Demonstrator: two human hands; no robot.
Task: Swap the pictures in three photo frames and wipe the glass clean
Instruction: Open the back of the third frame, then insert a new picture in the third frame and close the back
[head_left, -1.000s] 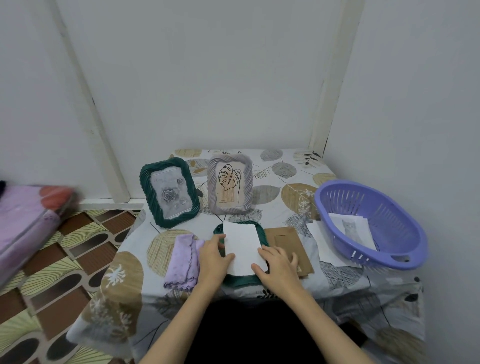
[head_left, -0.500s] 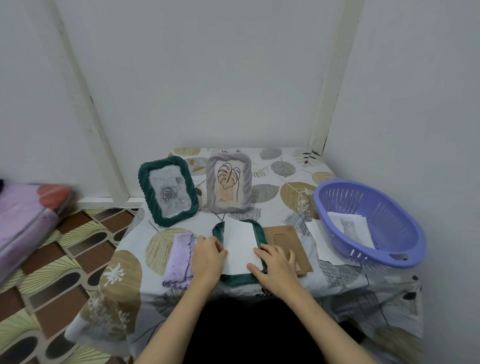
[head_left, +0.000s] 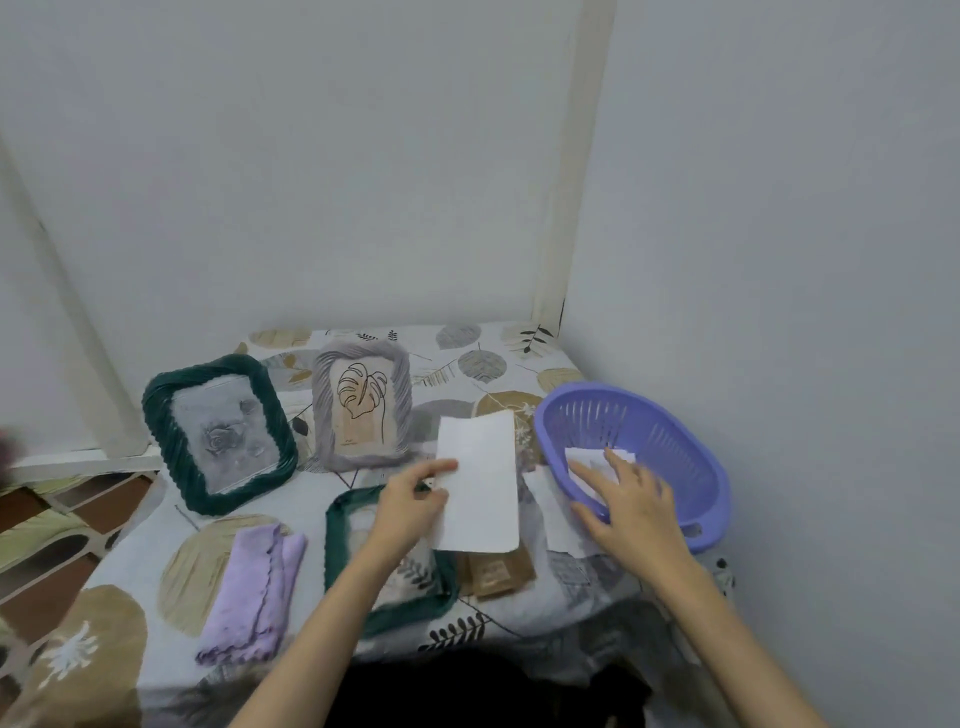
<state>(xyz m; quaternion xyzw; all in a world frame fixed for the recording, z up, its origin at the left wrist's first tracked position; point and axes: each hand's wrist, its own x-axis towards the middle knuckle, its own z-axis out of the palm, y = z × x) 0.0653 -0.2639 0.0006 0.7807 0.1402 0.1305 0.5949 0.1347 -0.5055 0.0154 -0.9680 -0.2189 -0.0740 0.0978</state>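
A white picture sheet (head_left: 479, 480), blank side up, is pinched at its left edge by the left hand (head_left: 410, 506) and held above the worktop (head_left: 524, 353), between the grey frame and the purple basket. Its lower edge hangs over a brown backing board (head_left: 496, 571) that lies flat on the leaf-patterned cloth. Just left of that board, a dark green frame (head_left: 387, 556) lies flat with its opening empty, the cloth pattern showing through; the left forearm crosses over it.

The right hand (head_left: 631, 506) reaches over the near rim of the purple basket (head_left: 670, 441), fingers spread and loose, resting on or just above white papers (head_left: 592, 460) inside; I cannot tell whether it grips any of them. Another white sheet (head_left: 550, 512) lies on the cloth between the held picture and the basket.

Toward the back, two frames stand upright and tilted back. The grey frame (head_left: 361, 405) shows a line drawing of a leaf; the second dark green frame (head_left: 218, 434), to its left, shows a pale rose picture. A folded lilac cloth (head_left: 254, 592) lies on the worktop near the front left, apart from the flat frame. White walls meet in a corner behind the worktop, and patterned floor tiles (head_left: 47, 525) show at the left.
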